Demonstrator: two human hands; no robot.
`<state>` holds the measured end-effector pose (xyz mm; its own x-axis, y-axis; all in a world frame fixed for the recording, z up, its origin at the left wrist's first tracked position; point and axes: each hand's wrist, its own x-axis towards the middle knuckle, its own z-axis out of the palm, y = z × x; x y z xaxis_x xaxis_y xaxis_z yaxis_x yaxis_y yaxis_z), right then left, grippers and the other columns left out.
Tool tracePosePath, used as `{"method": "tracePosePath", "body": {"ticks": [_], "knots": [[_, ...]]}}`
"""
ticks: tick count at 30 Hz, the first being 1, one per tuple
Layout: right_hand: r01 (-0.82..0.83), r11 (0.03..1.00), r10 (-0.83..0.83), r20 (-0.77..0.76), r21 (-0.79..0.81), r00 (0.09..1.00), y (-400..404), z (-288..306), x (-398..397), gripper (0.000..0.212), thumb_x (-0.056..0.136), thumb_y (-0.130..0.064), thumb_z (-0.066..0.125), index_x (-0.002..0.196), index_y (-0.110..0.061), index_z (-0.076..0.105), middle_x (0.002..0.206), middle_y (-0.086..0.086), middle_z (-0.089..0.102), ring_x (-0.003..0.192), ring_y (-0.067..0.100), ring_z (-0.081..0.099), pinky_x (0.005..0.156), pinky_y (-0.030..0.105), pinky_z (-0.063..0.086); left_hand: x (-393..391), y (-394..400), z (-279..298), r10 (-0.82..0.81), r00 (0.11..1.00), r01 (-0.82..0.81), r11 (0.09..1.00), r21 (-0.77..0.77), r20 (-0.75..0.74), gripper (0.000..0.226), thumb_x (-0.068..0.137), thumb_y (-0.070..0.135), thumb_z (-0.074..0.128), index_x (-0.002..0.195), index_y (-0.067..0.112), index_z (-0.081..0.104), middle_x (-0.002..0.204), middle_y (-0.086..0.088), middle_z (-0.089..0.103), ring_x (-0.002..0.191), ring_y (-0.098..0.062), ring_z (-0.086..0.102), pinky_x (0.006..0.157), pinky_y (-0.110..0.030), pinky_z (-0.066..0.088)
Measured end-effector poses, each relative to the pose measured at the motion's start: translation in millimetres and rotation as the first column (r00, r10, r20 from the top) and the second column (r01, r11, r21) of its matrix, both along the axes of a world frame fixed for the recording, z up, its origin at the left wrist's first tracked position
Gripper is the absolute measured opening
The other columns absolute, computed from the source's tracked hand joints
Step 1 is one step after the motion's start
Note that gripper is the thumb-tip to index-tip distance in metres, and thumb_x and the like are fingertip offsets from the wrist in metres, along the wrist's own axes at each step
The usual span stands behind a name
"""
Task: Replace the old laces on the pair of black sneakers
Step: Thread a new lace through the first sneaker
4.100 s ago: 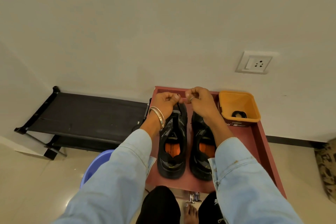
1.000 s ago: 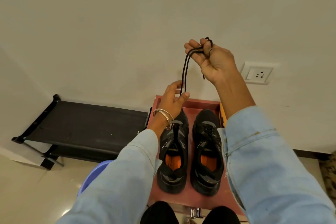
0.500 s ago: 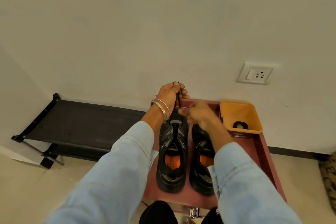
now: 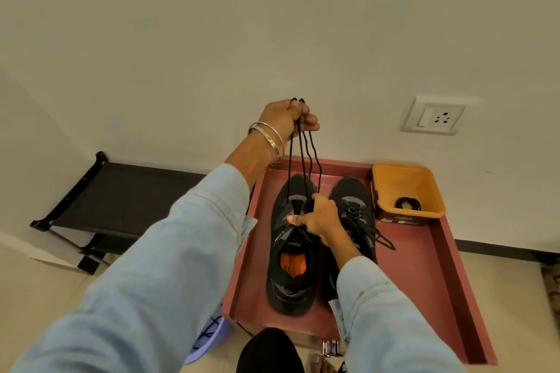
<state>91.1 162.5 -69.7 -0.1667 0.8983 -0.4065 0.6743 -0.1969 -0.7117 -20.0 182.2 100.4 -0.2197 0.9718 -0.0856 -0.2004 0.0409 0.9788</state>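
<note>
Two black sneakers stand side by side, toes to the wall, on a red tray (image 4: pixel 430 275). My left hand (image 4: pixel 288 119), raised above the left sneaker (image 4: pixel 288 251), grips a black lace (image 4: pixel 303 160) whose strands hang down to that shoe's eyelets. My right hand (image 4: pixel 318 218) rests on the left sneaker's tongue area and pinches it or the lace there; which one is hidden. The right sneaker (image 4: pixel 354 215) still carries its black lace, with loose ends trailing to the right.
A yellow tub (image 4: pixel 407 188) holding a coiled black lace (image 4: pixel 407 203) sits at the tray's far right corner. A low black rack (image 4: pixel 121 200) stands to the left by the wall, a blue basin (image 4: pixel 209 339) near my knee. A wall socket (image 4: pixel 433 118) is above.
My left hand has risen from the shoe, pulling the lace strands up with it. My right hand stays down at the left sneaker's tongue, after lifting the lace high one second ago.
</note>
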Motion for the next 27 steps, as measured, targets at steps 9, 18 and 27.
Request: {"method": "tracePosePath", "body": {"ticks": [9,18,27], "knots": [[0.172,0.984,-0.093,-0.713,0.039,0.695,-1,90,-10,0.012,0.088,-0.02,0.068,0.093,-0.009,0.069,0.081,0.007,0.071,0.074,0.01,0.065,0.073,0.019,0.051,-15,-8,-20,0.021,0.977,-0.048,0.991,-0.121,-0.214,0.03,0.101,0.013,0.039,0.083,0.006,0.062,0.08,-0.006,0.066,0.069,-0.015,0.062,0.063,-0.02,0.049],[0.05,0.97,0.078,-0.503,0.237,0.861,9,116,20,0.009,0.092,-0.01,0.062,0.09,-0.008,0.07,0.075,0.007,0.067,0.064,0.006,0.062,0.066,0.015,0.052,-36,-30,-77,-0.288,0.381,-0.231,0.891,-0.392,-0.879,0.061,0.092,0.034,0.055,0.142,0.006,0.034,0.141,-0.019,0.038,0.128,-0.038,0.039,0.107,-0.044,0.035],[0.394,0.913,-0.246,-0.627,0.106,0.739,5,104,53,0.018,0.095,-0.007,0.053,0.083,-0.01,0.066,0.07,0.004,0.065,0.066,0.016,0.062,0.074,0.031,0.052,-23,-52,-85,-0.114,0.818,0.15,0.989,0.017,-0.563,0.008,0.088,0.014,0.064,0.084,0.013,0.071,0.071,-0.002,0.07,0.068,-0.011,0.067,0.075,-0.025,0.054]]}}
